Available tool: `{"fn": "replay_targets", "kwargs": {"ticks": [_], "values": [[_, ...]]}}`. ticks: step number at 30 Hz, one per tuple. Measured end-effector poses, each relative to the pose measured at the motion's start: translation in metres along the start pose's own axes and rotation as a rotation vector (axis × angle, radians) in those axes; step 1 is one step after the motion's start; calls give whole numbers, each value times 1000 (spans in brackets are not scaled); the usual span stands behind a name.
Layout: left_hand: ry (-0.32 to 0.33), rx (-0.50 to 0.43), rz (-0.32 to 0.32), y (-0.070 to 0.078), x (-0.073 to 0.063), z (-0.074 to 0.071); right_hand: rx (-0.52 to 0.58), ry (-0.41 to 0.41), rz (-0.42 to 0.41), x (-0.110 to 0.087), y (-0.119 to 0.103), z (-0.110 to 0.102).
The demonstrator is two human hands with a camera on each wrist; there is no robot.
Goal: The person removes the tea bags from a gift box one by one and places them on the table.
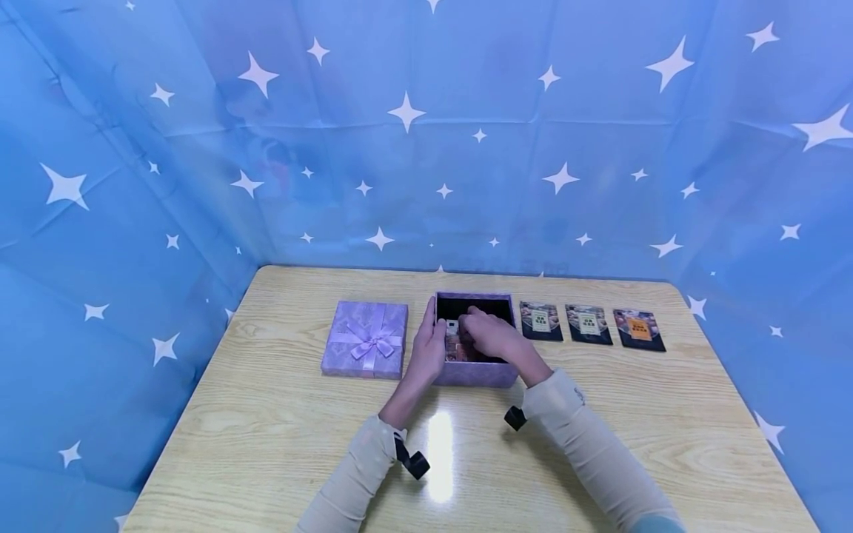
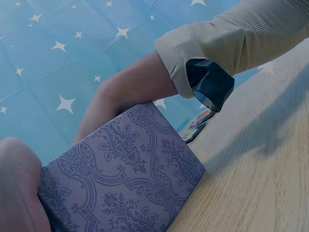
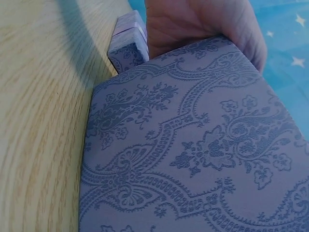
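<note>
While looking at the purple box (image 1: 474, 375) standing lidless on the worktop (image 1: 253, 422), below and slightly right of centre in the head frame, seeing a printed packet (image 1: 452, 348) lying by the left side of its interior. Pinching the left wall of the box with the left hand (image 1: 429, 348), laying fingers along the outside and setting the thumb over the rim in that grip. Reaching down into the box with the right hand (image 1: 489, 334); being unable to tell any spreading or pinching of that grip, with fingertips hidden inside.

In the left wrist frame, seeing the box's patterned side filling the lower centre, with the right forearm arching over its rim. In the right wrist frame, seeing another patterned side filling the lower right, with the left hand showing at top centre beyond the rim.

Going outward, finding the purple lid (image 1: 346, 352) lying left of the box, apart from it, bearing a ribbon bow (image 1: 373, 346). Finding a row of three packets to the right: a near green-labelled packet (image 1: 541, 321) lying just beside the box, a second green-labelled packet (image 1: 589, 324), then an orange-labelled packet (image 1: 640, 330). Wearing beige sleeves (image 1: 596, 444); facing a blue star-patterned curtain (image 1: 480, 89) spanning the upper frame.
</note>
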State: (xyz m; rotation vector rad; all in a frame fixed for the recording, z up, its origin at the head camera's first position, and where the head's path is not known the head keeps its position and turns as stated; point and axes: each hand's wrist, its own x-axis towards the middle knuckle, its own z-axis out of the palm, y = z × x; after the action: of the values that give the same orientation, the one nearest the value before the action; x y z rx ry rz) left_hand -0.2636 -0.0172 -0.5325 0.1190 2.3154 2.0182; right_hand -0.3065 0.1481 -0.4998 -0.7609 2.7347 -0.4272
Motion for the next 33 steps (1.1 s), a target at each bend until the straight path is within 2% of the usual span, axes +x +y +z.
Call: {"fn": "replay_targets", "kwargs": {"ticks": [5, 12, 19, 24, 28, 33], "values": [[-7, -18, -4, 0, 0, -1, -42, 25, -93, 1, 1, -4], [-11, -25, -4, -3, 1, 0, 175, -55, -139, 0, 7, -9], [-1, 1, 6, -1, 1, -1, 227, 44, -162, 0, 7, -14], [-6, 7, 10, -2, 2, -1, 254, 50, -160, -3, 7, -19], [-15, 3, 8, -3, 3, -1, 294, 67, -204, -5, 10, -23], [-21, 5, 12, -2, 2, -1, 332, 132, -244, -6, 17, -25]]}}
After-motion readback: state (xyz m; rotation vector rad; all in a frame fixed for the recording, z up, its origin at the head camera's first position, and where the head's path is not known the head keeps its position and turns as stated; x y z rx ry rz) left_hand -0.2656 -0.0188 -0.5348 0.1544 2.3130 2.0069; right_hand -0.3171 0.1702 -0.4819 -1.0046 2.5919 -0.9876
